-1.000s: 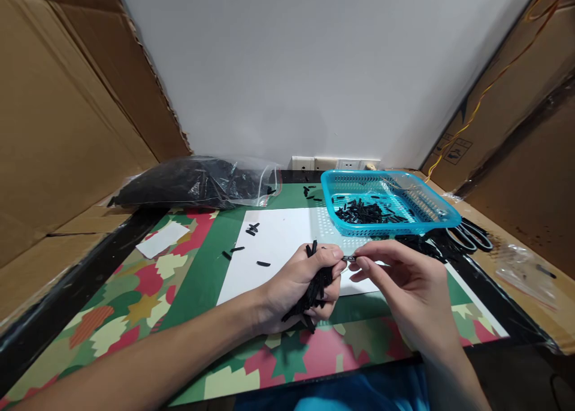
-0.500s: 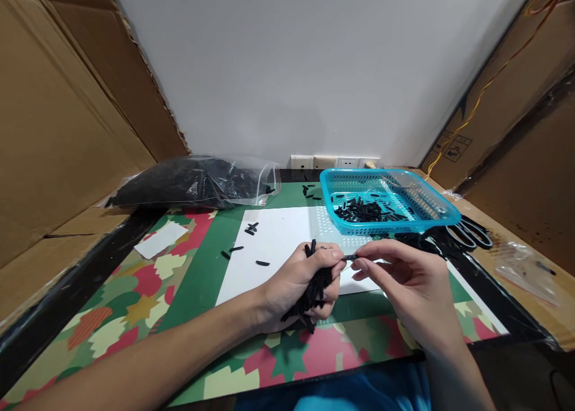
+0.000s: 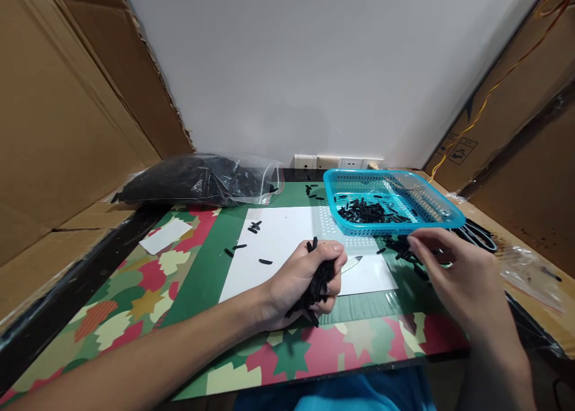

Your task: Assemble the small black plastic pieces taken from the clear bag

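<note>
The left hand (image 3: 294, 282) clasps black strips (image 3: 318, 284) near the tabletop (image 3: 193, 297)'s front edge; the right hand (image 3: 462, 273), fingers narrow, hold unclear, is by the right-side strip pile (image 3: 399, 247).

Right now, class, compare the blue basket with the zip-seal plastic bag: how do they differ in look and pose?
The blue basket is brightly coloured with perforated walls; the zip-seal plastic bag is clear and wrinkled. The basket stands upright, open-topped; the bag lies flat, bulging at one end. Separate black pieces show in the basket, while the bag's contents look like one dark mass. Both hold dark material and sit near the wall.
</note>
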{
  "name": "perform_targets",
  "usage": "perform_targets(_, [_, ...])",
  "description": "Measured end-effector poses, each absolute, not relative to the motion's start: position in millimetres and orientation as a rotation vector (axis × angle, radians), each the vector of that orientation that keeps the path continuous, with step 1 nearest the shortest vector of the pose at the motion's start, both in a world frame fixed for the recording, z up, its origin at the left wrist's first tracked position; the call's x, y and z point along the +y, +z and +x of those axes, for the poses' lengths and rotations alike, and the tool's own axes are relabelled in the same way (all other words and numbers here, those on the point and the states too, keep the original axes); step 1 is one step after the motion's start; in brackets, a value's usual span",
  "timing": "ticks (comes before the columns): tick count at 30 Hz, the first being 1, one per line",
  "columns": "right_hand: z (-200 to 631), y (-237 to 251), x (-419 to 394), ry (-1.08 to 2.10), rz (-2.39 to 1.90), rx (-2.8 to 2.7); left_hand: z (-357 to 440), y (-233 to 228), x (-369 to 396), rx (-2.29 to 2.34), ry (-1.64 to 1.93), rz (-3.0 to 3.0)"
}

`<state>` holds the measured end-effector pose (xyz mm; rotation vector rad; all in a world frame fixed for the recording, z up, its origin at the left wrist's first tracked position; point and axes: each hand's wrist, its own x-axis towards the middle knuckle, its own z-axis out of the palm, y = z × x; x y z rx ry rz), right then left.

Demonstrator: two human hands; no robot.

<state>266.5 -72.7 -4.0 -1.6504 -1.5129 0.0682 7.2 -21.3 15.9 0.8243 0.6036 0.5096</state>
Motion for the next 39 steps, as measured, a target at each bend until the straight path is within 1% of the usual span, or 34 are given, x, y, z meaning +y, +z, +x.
perform_targets(1, [270,-6,-72,-0.030,-1.689,-1.479,7,15,-21,0.613,0.509,0.826])
perform_targets(3, [267,-5,-73,-0.053,-1.662,-1.461,8,15,-21,0.637,0.506,0.828])
perform_targets(9, [198,8,-88,0.359,-1.172,-1.740,9,16,-23,0.688,0.508,0.819])
perform_targets(12, [175,7,-90,0.393,-1.016,-1.808,10,18,-24,0.712,0.528,0.844])
perform_targets(15, [170,3,-88,0.343,-0.997,-1.835,11,19,-25,0.712,0.540,0.843])
perform_targets(22, [175,2,-89,0.391,-0.961,-1.751,11,21,-26,0.699,0.526,0.790])
perform_targets(28, [184,-2,-90,0.355,-1.017,-1.494,8,20,-23,0.682,0.485,0.771])
perform_targets(33, [192,-3,-88,0.446,-1.040,-1.472,5,19,-22,0.606,0.428,0.781])
perform_targets(39, [193,-3,-87,0.532,-1.044,-1.448,5,18,-23,0.546,0.457,0.796])
